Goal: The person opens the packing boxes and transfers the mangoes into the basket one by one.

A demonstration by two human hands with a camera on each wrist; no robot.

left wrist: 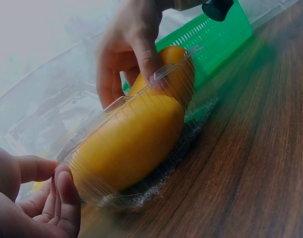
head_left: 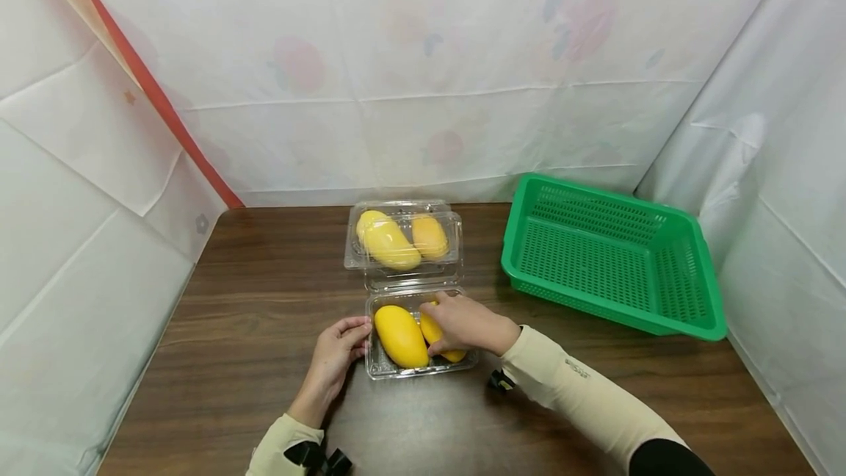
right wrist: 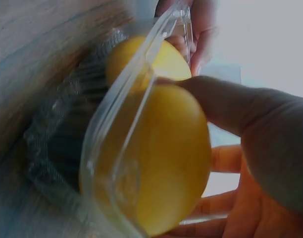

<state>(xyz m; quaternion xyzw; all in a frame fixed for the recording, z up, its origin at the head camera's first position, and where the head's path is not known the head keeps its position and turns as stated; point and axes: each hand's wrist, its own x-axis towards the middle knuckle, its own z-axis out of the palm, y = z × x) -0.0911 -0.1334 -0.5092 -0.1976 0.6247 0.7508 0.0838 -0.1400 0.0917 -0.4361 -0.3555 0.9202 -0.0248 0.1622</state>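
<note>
On the table stands an open clear plastic clamshell box (head_left: 423, 371) holding two yellow mangoes. My left hand (head_left: 335, 358) pinches the left rim of this box between thumb and fingers, as the left wrist view shows. Inside it, the left mango (head_left: 401, 336) lies tilted, untouched. My right hand (head_left: 471, 323) grips the right mango (right wrist: 176, 153), thumb on the near side and fingers on the far side. That mango sits within the box wall, partly covered by the hand in the head view.
Behind the open lid (head_left: 413, 281) is a second clear box (head_left: 353, 255) with two more mangoes (head_left: 390, 241). A green plastic basket (head_left: 595, 248) stands at the back right of the brown wooden table (head_left: 264, 314). White printed sheets (head_left: 396, 57) hang around it.
</note>
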